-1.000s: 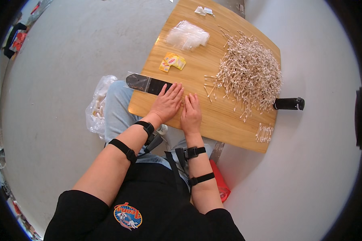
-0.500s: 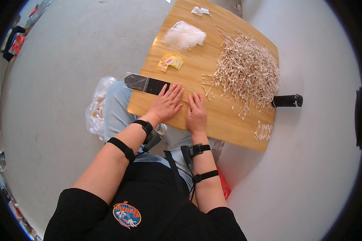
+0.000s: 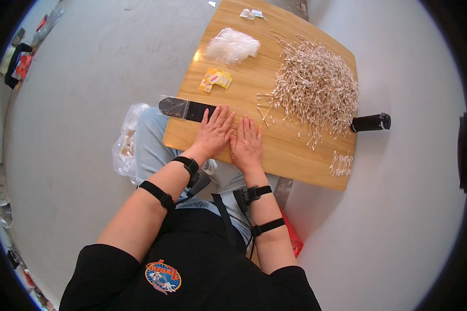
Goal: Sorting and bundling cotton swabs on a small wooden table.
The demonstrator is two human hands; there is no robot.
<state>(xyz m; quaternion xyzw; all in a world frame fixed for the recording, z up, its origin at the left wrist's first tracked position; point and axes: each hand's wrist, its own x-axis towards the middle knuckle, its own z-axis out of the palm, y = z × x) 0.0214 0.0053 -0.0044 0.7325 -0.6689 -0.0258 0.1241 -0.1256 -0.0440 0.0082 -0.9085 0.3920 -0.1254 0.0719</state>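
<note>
A pale wooden worktop (image 3: 296, 163) stood in a grey-floored room as a seated person in a black T-shirt laid both hands flat near its front edge. The left hand (image 3: 214, 133), open with fingers spread, rested across the right end of a black strip in a clear sleeve (image 3: 193, 110), whose rounded left end jutted past the worktop's left edge. The right hand (image 3: 247, 147), also open, lay just beside it, fingers extended and palm down. A few thin sticks (image 3: 234, 125) showed between the two; neither hand appeared to grip anything, though what lay beneath the palms could not be told.

Beyond the left hand sat yellow printed card pieces (image 3: 216, 79), with a stack of clear plastic bags (image 3: 233, 45) farther back and small white scraps (image 3: 250, 14) near the far edge. A large heap of cotton swabs (image 3: 319, 85) covered the far right. A black cylinder (image 3: 369, 123) stuck out beyond the right edge, and a short row of swabs (image 3: 341, 164) lay at the near right corner.
</note>
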